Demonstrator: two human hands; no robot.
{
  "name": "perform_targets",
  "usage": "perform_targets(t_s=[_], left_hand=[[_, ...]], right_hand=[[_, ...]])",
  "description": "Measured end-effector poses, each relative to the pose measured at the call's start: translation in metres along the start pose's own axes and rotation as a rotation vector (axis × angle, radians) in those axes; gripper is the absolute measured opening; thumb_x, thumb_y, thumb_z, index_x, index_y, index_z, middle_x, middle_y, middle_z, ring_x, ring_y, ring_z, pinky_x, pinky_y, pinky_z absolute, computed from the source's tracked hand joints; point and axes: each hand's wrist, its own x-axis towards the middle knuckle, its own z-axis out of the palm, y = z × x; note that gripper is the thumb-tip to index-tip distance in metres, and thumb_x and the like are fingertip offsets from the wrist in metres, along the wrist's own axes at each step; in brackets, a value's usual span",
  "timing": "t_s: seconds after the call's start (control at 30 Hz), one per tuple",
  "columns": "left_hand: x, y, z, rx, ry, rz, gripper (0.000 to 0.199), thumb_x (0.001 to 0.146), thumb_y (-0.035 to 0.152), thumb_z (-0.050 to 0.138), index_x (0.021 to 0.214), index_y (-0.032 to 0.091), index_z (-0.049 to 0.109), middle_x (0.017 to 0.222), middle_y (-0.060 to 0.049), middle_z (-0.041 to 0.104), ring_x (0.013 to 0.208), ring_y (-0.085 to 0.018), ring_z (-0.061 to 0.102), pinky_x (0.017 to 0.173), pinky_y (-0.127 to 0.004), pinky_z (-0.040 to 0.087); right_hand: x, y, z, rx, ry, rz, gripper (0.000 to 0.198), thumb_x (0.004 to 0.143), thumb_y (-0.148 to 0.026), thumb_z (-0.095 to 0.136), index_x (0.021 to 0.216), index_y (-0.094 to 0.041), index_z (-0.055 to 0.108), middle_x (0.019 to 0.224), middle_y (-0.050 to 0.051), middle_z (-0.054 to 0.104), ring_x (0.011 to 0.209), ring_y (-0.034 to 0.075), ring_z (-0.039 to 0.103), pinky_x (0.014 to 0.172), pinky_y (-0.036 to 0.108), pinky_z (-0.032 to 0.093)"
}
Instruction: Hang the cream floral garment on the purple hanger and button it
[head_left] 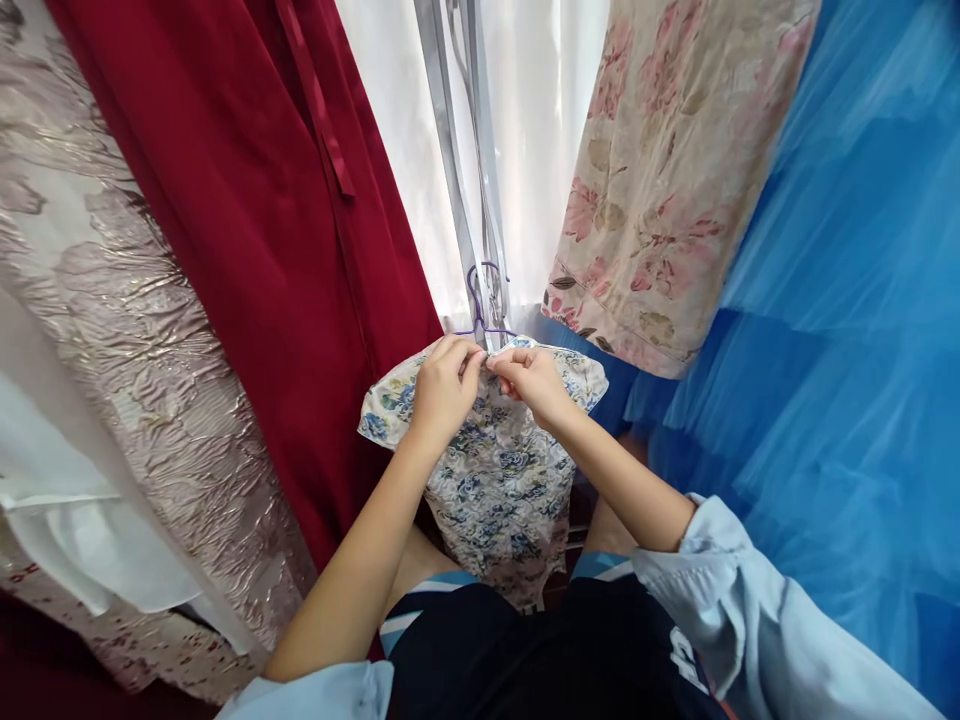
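Observation:
A short-sleeved white blouse [502, 490] with a blue floral print hangs in front of me on a purple hanger [472, 285]. My left hand [448, 388] is closed in a pinch at the middle of the neckline. Close beside it, my right hand [534, 380] pinches the neckline edge too, the fingertips of both hands almost meeting. Between the fingertips the fabric is mostly hidden, so any button or fastener there cannot be made out. The hanger's hook rises above the hands, by the grey metal bars.
A dark red garment [247, 200] and a shiny textured floral one [165, 330] hang at left. To the right are a beige pink-flowered garment [660, 190] and blue tulle [840, 330]. Grey metal bars [450, 130] stand before a white curtain [525, 130].

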Motion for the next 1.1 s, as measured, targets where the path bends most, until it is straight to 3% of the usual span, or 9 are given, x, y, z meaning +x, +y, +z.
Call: perform_targets(t_s=[0.07,0.2,0.37,0.5,0.63,0.8,0.93,1.03,1.1], left_hand=[[0.003,0.002,0.001,0.023,0.05,0.005,0.013,0.095,0.019,0.056,0.085,0.017,0.065,0.087,-0.003,0.063,0.079,-0.016,0.06,0.074,-0.027,0.048],[0.009,0.001,-0.011,0.076,0.202,-0.006,0.013,0.095,0.02,0.055,0.087,0.016,0.065,0.09,-0.004,0.062,0.085,-0.016,0.06,0.077,-0.025,0.048],[0.012,-0.054,-0.058,0.151,0.29,-0.181,0.011,0.091,0.021,0.057,0.089,0.016,0.067,0.093,-0.005,0.066,0.085,-0.016,0.062,0.081,-0.026,0.05],[-0.024,-0.119,-0.085,0.016,0.427,-0.575,0.008,0.087,0.022,0.058,0.086,0.016,0.064,0.086,-0.003,0.065,0.082,-0.016,0.062,0.083,-0.027,0.051],[-0.089,-0.143,-0.067,-0.068,0.453,-0.743,0.012,0.085,0.025,0.051,0.079,0.016,0.055,0.071,0.0,0.058,0.065,-0.013,0.057,0.067,-0.025,0.051],[-0.156,-0.107,-0.014,-0.198,0.251,-0.751,0.027,0.087,0.042,0.052,0.083,0.016,0.06,0.072,-0.003,0.063,0.067,-0.016,0.061,0.065,-0.027,0.052],[-0.161,-0.048,0.015,-0.317,0.081,-0.674,0.027,0.092,0.042,0.057,0.096,0.017,0.066,0.092,-0.006,0.07,0.086,-0.019,0.066,0.079,-0.028,0.053],[-0.148,-0.002,0.03,-0.413,-0.13,-0.547,0.022,0.097,0.038,0.054,0.099,0.02,0.066,0.091,-0.004,0.069,0.082,-0.016,0.065,0.076,-0.025,0.05],[-0.139,0.021,0.038,-0.462,-0.282,-0.437,0.02,0.1,0.035,0.05,0.1,0.021,0.065,0.089,-0.002,0.067,0.077,-0.014,0.062,0.073,-0.024,0.047]], right_hand=[[0.001,0.012,0.006,-0.034,0.023,0.013,0.021,0.072,-0.036,0.066,0.065,-0.018,0.059,0.046,-0.005,0.052,0.042,0.008,0.038,0.044,0.023,0.026],[-0.016,0.047,0.02,-0.089,0.055,0.058,0.02,0.071,-0.034,0.065,0.062,-0.019,0.057,0.046,-0.007,0.045,0.043,0.008,0.034,0.045,0.023,0.025],[-0.072,0.081,0.012,-0.17,0.04,0.096,0.019,0.078,-0.035,0.063,0.069,-0.02,0.057,0.049,-0.008,0.041,0.044,0.01,0.033,0.047,0.024,0.023],[-0.108,0.091,0.0,-0.23,-0.011,0.143,0.018,0.08,-0.034,0.063,0.071,-0.019,0.059,0.049,-0.007,0.042,0.045,0.01,0.036,0.048,0.024,0.025],[-0.126,0.112,0.0,-0.268,-0.046,0.195,0.018,0.08,-0.03,0.062,0.066,-0.02,0.056,0.05,-0.006,0.045,0.046,0.011,0.039,0.049,0.024,0.027],[-0.144,0.151,-0.007,-0.364,-0.026,0.291,0.015,0.077,-0.021,0.059,0.063,-0.019,0.056,0.052,-0.002,0.052,0.049,0.013,0.047,0.051,0.025,0.032],[-0.155,0.16,-0.024,-0.498,-0.067,0.355,0.006,0.069,-0.019,0.069,0.072,-0.017,0.065,0.066,0.004,0.065,0.066,0.021,0.061,0.065,0.031,0.044],[-0.156,0.144,-0.028,-0.53,-0.143,0.297,0.055,0.053,-0.021,0.086,0.105,-0.018,0.069,0.108,0.01,0.07,0.103,0.031,0.063,0.088,0.037,0.047],[-0.154,0.128,-0.024,-0.408,-0.251,0.213,0.053,0.061,-0.026,0.084,0.111,-0.019,0.067,0.114,0.008,0.069,0.107,0.03,0.062,0.091,0.036,0.047]])
